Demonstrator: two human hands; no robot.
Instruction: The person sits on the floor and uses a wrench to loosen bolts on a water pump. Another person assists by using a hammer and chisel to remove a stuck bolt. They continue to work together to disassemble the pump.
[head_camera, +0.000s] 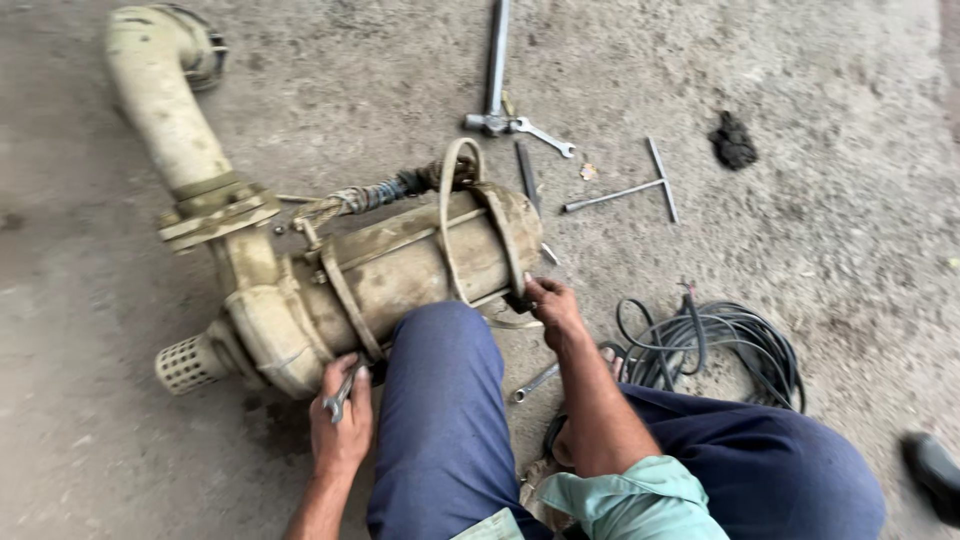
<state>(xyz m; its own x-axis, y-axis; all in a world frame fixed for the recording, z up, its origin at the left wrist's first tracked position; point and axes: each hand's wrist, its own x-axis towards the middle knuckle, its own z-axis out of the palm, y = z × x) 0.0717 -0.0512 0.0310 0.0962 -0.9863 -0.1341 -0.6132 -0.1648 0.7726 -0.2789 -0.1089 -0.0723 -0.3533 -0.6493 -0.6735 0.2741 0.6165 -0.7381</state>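
A dirty beige submersible pump (400, 270) lies on its side on the concrete floor, with a curved outlet pipe (160, 100) rising to the upper left and a perforated strainer (185, 365) at its lower left end. My left hand (340, 420) is shut on a small open-ended wrench (340, 395), held at the pump's lower flange. My right hand (550, 305) grips the rim of the pump's right end cap. My blue-trousered knee (440, 400) rests against the pump body.
A coil of black cable (720, 345) lies at the right. A T-handle wrench (630, 190), a spanner (545, 135), a long metal bar (497, 60) and a flat tool (527, 175) lie beyond the pump. Another wrench (535, 382) lies by my knee. A dark shoe (935, 470) shows at the right edge.
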